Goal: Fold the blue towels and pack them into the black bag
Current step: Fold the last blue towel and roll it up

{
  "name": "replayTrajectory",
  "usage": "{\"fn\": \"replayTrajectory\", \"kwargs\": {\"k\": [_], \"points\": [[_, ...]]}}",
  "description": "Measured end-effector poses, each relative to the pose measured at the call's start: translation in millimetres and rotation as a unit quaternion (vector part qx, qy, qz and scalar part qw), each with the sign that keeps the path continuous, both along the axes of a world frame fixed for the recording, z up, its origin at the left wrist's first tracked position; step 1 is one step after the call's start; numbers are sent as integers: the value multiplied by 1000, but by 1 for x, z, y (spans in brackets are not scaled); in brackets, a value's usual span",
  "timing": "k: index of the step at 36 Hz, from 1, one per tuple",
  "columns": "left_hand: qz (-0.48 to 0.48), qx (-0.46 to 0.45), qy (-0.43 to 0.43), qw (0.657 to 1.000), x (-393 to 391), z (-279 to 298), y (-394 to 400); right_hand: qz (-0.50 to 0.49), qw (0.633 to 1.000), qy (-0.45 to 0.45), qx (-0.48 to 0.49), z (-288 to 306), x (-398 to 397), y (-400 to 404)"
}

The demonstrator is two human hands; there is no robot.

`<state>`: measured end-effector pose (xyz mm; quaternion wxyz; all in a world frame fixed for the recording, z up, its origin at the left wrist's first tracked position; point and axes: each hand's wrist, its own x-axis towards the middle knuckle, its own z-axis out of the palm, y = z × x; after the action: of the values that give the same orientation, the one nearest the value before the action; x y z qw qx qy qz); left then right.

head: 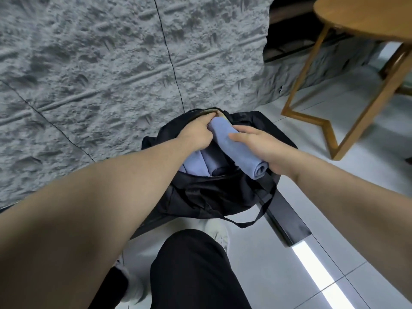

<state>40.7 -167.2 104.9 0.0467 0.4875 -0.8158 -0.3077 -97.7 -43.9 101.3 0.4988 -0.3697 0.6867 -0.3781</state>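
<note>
Right hand [256, 148] grips a rolled towel [236, 150]; left hand [196, 132], fingertips hidden, holds the black bag [211, 197] rim.

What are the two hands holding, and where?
The right hand grips the rolled blue towel around its near half. The left hand pinches the black bag by its opening edge.

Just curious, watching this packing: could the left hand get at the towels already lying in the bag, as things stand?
Probably yes. The left hand grips the black bag rim right above the packed towels, with nothing covering them; it would have to let go first.
</note>
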Motion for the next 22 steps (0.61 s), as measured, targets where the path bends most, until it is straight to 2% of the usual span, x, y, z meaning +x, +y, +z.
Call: {"fn": "replayTrajectory", "kwargs": {"k": [11,15,17,22], "points": [[68,27,72,995,-15,-8,-10,-44,998,-35,12,-8,-9,-35],[71,19,105,992,-12,-11,-8,-35,994,-95,50,-11,-7,-49],[66,-3,110,992,-10,-14,-10,-38,994,-71,68,-9,-7,-53],[62,-47,140,987,-7,-20,-13,-39,995,72,62,-15,-9,-65]]}}
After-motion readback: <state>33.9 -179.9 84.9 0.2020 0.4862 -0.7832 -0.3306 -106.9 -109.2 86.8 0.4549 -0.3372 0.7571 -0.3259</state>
